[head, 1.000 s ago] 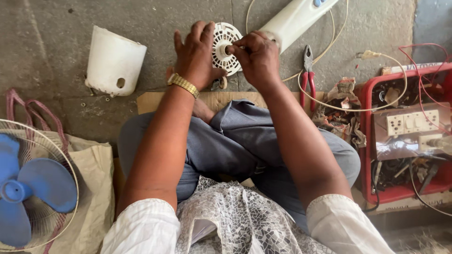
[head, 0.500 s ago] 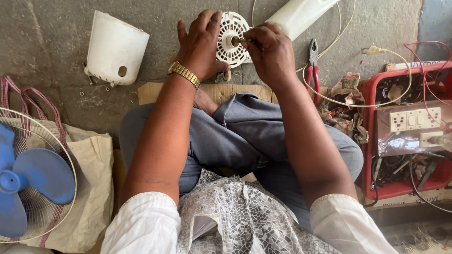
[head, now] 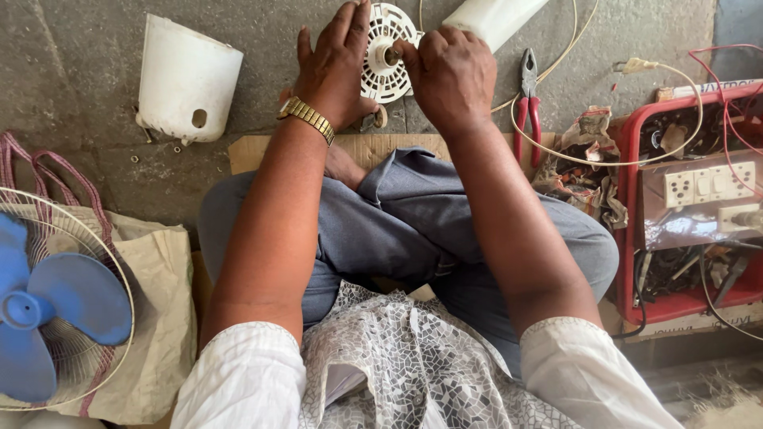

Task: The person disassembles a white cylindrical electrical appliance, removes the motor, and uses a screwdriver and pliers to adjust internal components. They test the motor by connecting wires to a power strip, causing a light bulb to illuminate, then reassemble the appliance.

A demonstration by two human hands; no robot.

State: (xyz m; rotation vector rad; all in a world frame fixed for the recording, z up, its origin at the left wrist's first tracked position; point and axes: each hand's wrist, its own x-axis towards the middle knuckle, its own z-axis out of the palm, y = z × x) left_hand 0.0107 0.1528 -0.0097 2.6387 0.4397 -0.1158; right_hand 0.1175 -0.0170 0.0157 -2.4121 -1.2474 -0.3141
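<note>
White slotted motor cover (head: 383, 56) gripped between left hand (head: 338, 67) and right hand (head: 449, 75).

There is only one view, from a camera on the person's head. It looks steeply down over the crossed legs to the concrete floor (head: 79, 95). It is close: both forearms fill the centre, and the hands reach the upper edge of the frame.
</note>
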